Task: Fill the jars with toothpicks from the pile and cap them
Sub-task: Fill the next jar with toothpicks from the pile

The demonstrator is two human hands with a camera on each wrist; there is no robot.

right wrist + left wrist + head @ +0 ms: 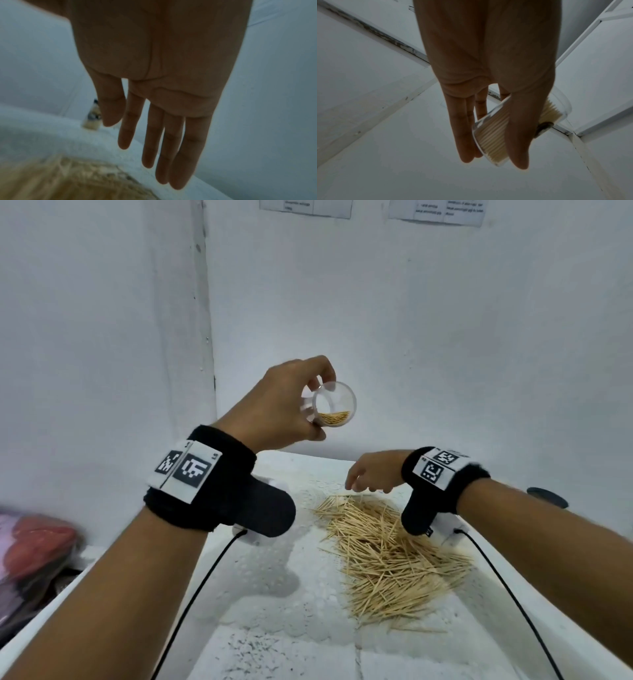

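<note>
My left hand [291,405] holds a small clear jar [334,405] up in the air above the table's far end. The jar is tilted with its open mouth toward me, and a layer of toothpicks lies inside. In the left wrist view the fingers and thumb wrap the jar [494,132], whose toothpicks show through the wall. My right hand [371,474] hovers low over the far edge of the toothpick pile [383,556] with nothing in it. The right wrist view shows its fingers [171,142] straight above the blurred pile [60,180].
The white foam table [274,594] runs up to white walls at the back and left. A blurred small jar-like object [92,119] stands at the far end in the right wrist view. Reddish bags [34,546] lie off the table's left edge. A dark round object [546,497] sits at right.
</note>
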